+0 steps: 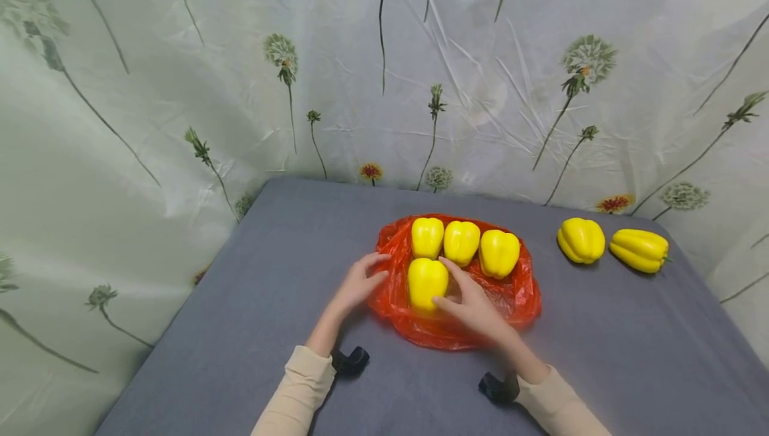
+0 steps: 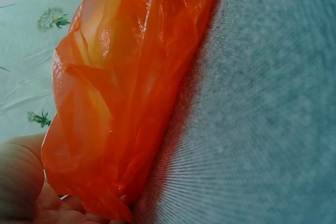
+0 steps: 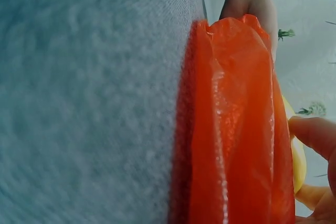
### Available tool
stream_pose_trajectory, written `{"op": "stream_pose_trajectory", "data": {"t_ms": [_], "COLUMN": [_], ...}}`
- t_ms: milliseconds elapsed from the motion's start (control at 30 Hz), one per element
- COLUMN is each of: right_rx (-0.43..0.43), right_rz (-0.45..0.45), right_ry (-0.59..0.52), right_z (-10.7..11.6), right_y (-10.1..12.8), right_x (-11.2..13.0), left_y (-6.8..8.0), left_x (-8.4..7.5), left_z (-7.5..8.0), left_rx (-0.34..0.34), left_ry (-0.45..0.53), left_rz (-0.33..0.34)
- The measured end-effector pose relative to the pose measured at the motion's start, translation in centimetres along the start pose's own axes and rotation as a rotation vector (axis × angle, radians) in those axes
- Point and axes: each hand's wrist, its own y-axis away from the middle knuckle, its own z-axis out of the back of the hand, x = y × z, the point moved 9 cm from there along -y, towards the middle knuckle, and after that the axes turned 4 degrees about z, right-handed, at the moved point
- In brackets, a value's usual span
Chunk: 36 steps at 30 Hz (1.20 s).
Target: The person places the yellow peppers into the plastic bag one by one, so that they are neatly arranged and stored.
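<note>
A yellow bell pepper sits upright at the near side inside an open red plastic bag. My right hand holds this pepper from its right side, fingers at the top and thumb lower down; the right wrist view shows the fingertips against the yellow skin. My left hand is at the bag's left rim with fingers loosely spread, touching the plastic. Three more peppers stand in a row at the back of the bag: left, middle and right.
Two yellow peppers lie on the grey tablecloth to the right of the bag, one rounded and one on its side. A pale curtain with a dandelion print hangs behind the table. Black wrist straps sit at both cuffs.
</note>
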Motion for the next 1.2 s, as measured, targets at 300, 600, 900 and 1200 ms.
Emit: {"op": "stream_pose_trajectory", "data": {"t_ms": [300, 600, 900, 1200], "right_rx": [-0.033, -0.042, -0.025, -0.042], "right_rz": [0.051, 0.050, 0.050, 0.006], "right_ry": [0.007, 0.004, 0.003, -0.015], "right_z": [-0.3, -0.1, -0.1, -0.3], "right_y": [0.0, -0.2, 0.0, 0.2], "right_x": [0.3, 0.5, 0.1, 0.5], "left_y": [0.1, 0.0, 0.1, 0.1], "left_x": [0.0, 0.1, 0.1, 0.2], "left_z": [0.0, 0.0, -0.2, -0.2], "left_rx": [-0.004, 0.004, 0.017, 0.009], "left_ry": [-0.013, -0.014, -0.020, -0.020], "left_rz": [-0.001, 0.021, 0.013, 0.016]}}
